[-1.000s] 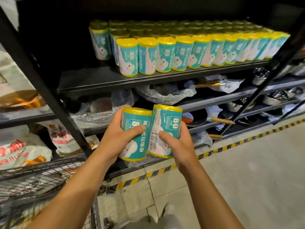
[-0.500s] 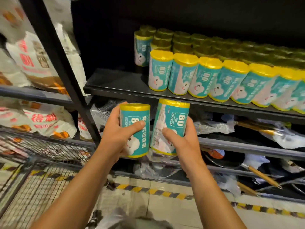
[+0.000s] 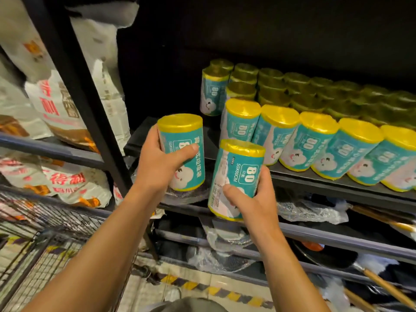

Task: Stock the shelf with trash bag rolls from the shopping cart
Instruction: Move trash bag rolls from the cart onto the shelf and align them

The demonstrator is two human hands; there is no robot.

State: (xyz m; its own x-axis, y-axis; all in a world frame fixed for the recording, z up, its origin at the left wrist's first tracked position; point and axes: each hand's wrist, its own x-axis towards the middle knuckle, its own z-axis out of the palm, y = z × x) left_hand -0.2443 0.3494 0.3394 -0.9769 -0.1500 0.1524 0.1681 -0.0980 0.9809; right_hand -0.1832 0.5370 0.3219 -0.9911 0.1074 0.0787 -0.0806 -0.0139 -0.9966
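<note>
Dark metal shelving is filling the head view, with a black shelf (image 3: 171,136) running from centre out to three o'clock and carrying stocked trash bag rolls (image 3: 315,143), teal with yellow tops, standing upright in packed rows. At nine o'clock of that shelf, white printed sacks (image 3: 58,104) are sitting behind a black upright post (image 3: 90,113). Down at eight o'clock, the shopping cart (image 3: 33,233) is showing its wire mesh. Left hand (image 3: 157,167) is wrapping fingers and thumb round an upright roll (image 3: 182,152), holding it at the shelf's bare left end. Right hand (image 3: 254,199) is gripping a second roll (image 3: 236,176), thumb across the front, holding it just below the shelf's front edge, at seven o'clock of the front row. Wrapped pans with wooden handles (image 3: 382,287) are lying on lower shelves at five o'clock.
</note>
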